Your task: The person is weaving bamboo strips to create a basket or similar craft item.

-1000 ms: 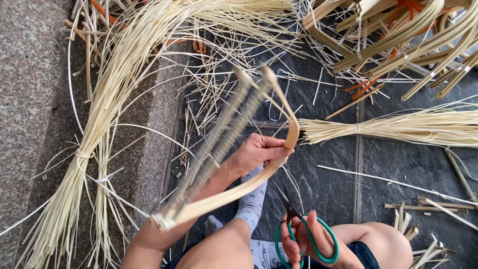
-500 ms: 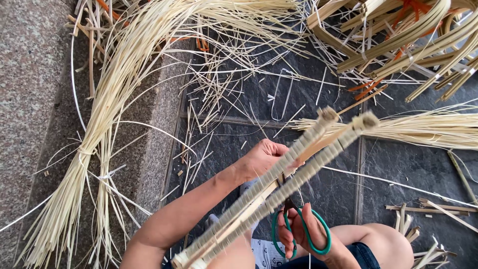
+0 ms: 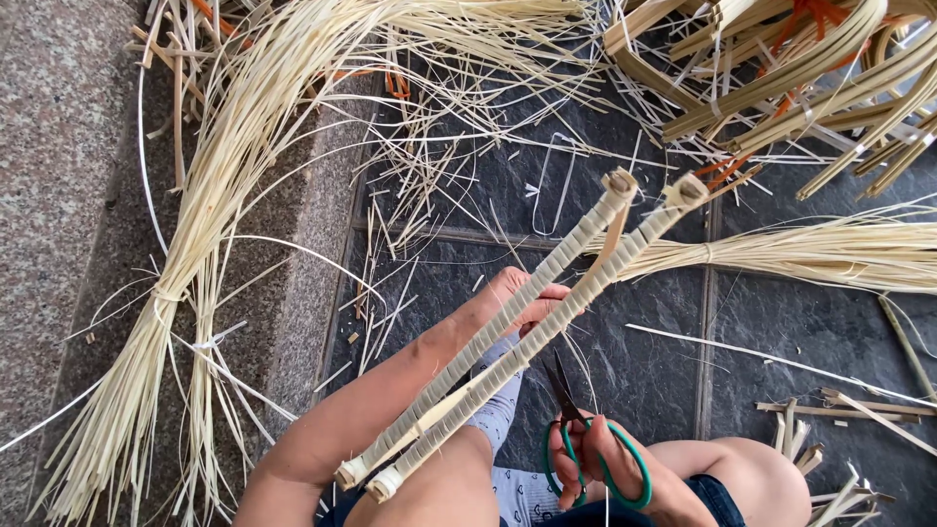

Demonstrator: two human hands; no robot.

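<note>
— Bundles of split cane strips (image 3: 185,293) lay fanned over the stone ledge (image 3: 59,195) and dark tiles; what did we hold?

— Our left hand (image 3: 517,303) was closed round the wrapped cane frame (image 3: 508,356), its two bars running from near our knee up and away to the right. Our right hand (image 3: 605,464), the nearer one, had its fingers through the green-handled scissors (image 3: 576,429), blades pointing up at the frame, just beside it.

Pale matt cane strips (image 3: 210,195) lie on rough dark slate floor (image 3: 644,361); the scissors (image 3: 586,444) have glossy green plastic handles.
</note>
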